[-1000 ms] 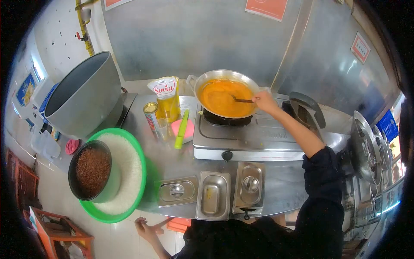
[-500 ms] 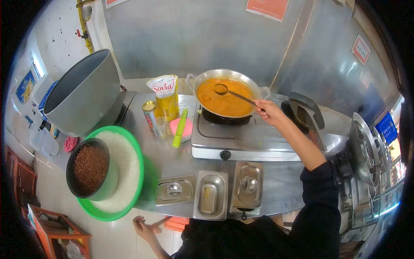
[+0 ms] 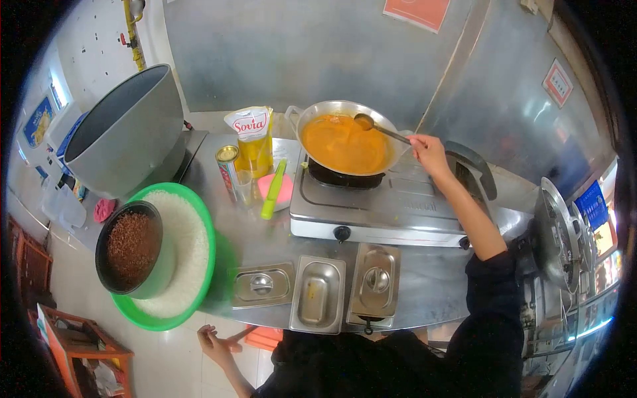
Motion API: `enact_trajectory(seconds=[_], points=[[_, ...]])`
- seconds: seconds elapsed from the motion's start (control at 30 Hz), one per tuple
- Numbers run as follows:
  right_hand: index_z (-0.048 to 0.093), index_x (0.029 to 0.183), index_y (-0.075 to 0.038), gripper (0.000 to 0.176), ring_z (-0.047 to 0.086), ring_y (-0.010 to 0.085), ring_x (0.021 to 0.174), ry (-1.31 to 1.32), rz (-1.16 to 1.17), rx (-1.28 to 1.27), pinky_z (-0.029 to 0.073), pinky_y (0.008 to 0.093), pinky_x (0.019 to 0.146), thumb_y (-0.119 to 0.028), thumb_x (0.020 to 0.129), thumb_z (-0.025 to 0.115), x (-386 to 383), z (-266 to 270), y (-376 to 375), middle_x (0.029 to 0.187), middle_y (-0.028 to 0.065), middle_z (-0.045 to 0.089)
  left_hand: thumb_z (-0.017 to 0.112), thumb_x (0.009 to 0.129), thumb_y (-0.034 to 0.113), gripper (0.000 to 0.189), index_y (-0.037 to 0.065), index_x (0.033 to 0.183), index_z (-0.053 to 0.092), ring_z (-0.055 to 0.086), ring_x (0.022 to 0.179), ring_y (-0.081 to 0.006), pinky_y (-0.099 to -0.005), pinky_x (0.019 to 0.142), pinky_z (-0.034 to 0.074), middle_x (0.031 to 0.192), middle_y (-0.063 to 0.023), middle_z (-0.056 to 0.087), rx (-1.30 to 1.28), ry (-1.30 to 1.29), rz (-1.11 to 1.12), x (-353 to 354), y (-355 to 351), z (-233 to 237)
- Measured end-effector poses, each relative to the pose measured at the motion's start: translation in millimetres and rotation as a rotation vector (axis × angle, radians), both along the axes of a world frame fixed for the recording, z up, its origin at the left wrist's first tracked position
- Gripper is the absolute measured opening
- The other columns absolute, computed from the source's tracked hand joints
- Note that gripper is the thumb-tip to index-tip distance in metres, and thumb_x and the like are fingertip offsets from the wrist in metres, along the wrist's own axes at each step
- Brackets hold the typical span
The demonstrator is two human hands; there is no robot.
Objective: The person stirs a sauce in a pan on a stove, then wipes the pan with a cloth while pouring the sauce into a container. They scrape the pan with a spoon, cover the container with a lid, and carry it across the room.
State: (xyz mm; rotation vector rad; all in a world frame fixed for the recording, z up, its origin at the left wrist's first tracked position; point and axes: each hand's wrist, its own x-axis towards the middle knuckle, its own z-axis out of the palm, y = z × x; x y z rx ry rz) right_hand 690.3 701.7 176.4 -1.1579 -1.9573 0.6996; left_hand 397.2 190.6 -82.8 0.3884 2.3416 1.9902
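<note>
My right hand [image 3: 430,154] grips the end of a long-handled metal ladle [image 3: 382,130]. The ladle's bowl is over the far right part of a two-handled pan [image 3: 296,126], at or just above the thick orange sauce [image 3: 342,142] inside. That pan sits on the left burner of a steel gas stove [image 3: 378,209]. Down past the counter's front edge hangs my left hand [image 3: 215,343], its fingers apart and nothing held. The green basin of rice lies nearest to it.
Left on the counter, a pot of brown grains [image 3: 135,247] stands in a green basin [image 3: 211,229] of white rice. Behind are a large grey pot [image 3: 126,139], an oil pouch [image 3: 255,142] and a can [image 3: 228,169]. Steel containers [image 3: 318,295] line the front edge.
My right hand has moved slightly right and up, taking the ladle's bowl from the pan's middle toward its far right side. My left hand stays low and open.
</note>
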Motion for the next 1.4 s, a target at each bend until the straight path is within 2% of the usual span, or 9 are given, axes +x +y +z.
enact_trajectory(seconds=[0.33, 0.47, 0.53, 0.63, 0.7, 0.83, 0.97, 1.17, 1.4], points=[[0.063, 0.094, -0.008, 0.018, 0.058, 0.0344, 0.074, -0.228, -0.059, 0.642, 0.046, 0.0383, 0.065, -0.014, 0.085, 0.049, -24, 64, -31, 0.078, 0.0145, 0.062, 0.040, 0.079, 0.005, 0.013, 0.000, 0.086, 0.050, 0.050, 0.077, -0.0189, -0.0285, 0.073, 0.040, 0.085, -0.0082, 0.052, -0.073, -0.008, 0.005, 4, -1, 5], [0.062, 0.096, -0.008, 0.019, 0.058, 0.0347, 0.079, -0.310, -0.053, 0.697, 0.046, 0.0408, 0.067, -0.012, 0.084, 0.048, -24, 50, -28, 0.085, 0.0151, 0.062, 0.041, 0.080, 0.007, 0.014, 0.002, 0.086, 0.052, 0.051, 0.078, -0.0208, -0.0301, 0.071, 0.040, 0.086, -0.0089, 0.054, -0.155, 0.068, 0.029, 13, 6, 24], [0.060, 0.096, -0.007, 0.020, 0.058, 0.0346, 0.080, -0.489, 0.054, 0.706, 0.046, 0.0424, 0.068, -0.008, 0.081, 0.047, -20, 26, -20, 0.087, 0.0162, 0.061, 0.041, 0.082, 0.008, 0.014, 0.002, 0.087, 0.054, 0.051, 0.080, -0.0231, -0.0327, 0.070, 0.040, 0.087, -0.0097, 0.055, -0.440, 0.316, 0.102, 20, 12, 39], [0.061, 0.096, -0.005, 0.021, 0.058, 0.0340, 0.080, -0.422, 0.015, 0.681, 0.046, 0.0401, 0.070, -0.006, 0.078, 0.050, -17, 1, -19, 0.092, 0.0161, 0.061, 0.044, 0.081, 0.005, 0.014, 0.002, 0.088, 0.055, 0.051, 0.083, -0.0250, -0.0343, 0.069, 0.039, 0.087, -0.0097, 0.056, -0.415, 0.480, 0.122, 31, 27, 73], [0.060, 0.096, -0.005, 0.023, 0.058, 0.0347, 0.079, -0.518, 0.022, 0.682, 0.047, 0.0415, 0.068, -0.003, 0.077, 0.048, -13, -5, -25, 0.088, 0.0168, 0.060, 0.046, 0.079, 0.000, 0.013, 0.002, 0.088, 0.055, 0.052, 0.081, -0.0253, -0.0332, 0.071, 0.040, 0.085, -0.0098, 0.055, -0.234, 0.608, 0.024, 45, 56, 113], [0.059, 0.098, -0.006, 0.027, 0.058, 0.0361, 0.076, -0.628, 0.000, 0.665, 0.047, 0.0434, 0.064, 0.000, 0.075, 0.046, -9, -8, -41, 0.086, 0.0169, 0.059, 0.052, 0.079, 0.003, 0.012, 0.001, 0.088, 0.059, 0.057, 0.077, -0.0232, -0.0303, 0.073, 0.044, 0.084, -0.0114, 0.060, 0.008, 0.385, -0.607, 69, 144, 182], [0.058, 0.099, -0.006, 0.026, 0.058, 0.0359, 0.075, -0.466, -0.015, 0.644, 0.047, 0.0441, 0.063, -0.001, 0.076, 0.047, -3, -20, -46, 0.084, 0.0168, 0.059, 0.063, 0.071, 0.014, 0.018, 0.003, 0.085, 0.060, 0.060, 0.079, -0.0288, -0.0360, 0.069, 0.048, 0.086, -0.0143, 0.061, -0.451, 0.561, -1.043, 95, 254, 174], [0.060, 0.098, -0.006, 0.019, 0.057, 0.0355, 0.078, -0.275, -0.070, 0.625, 0.046, 0.0420, 0.065, -0.010, 0.083, 0.049, 13, -14, -61, 0.087, 0.0159, 0.061, 0.066, 0.065, 0.013, 0.023, -0.001, 0.079, 0.056, 0.062, 0.076, -0.0307, -0.0375, 0.062, 0.051, 0.071, -0.0162, 0.060, -0.622, 1.012, -1.125, 120, 328, 107], [0.060, 0.099, -0.005, 0.019, 0.057, 0.0348, 0.081, -0.377, -0.105, 0.585, 0.045, 0.0410, 0.069, -0.010, 0.083, 0.050, 31, -4, -59, 0.089, 0.0165, 0.060, 0.058, 0.067, 0.007, 0.006, 0.003, 0.072, 0.060, 0.062, 0.075, -0.0242, -0.0346, 0.056, 0.052, 0.077, -0.0101, 0.062, -0.797, 1.491, -1.161, 132, 338, 100]])
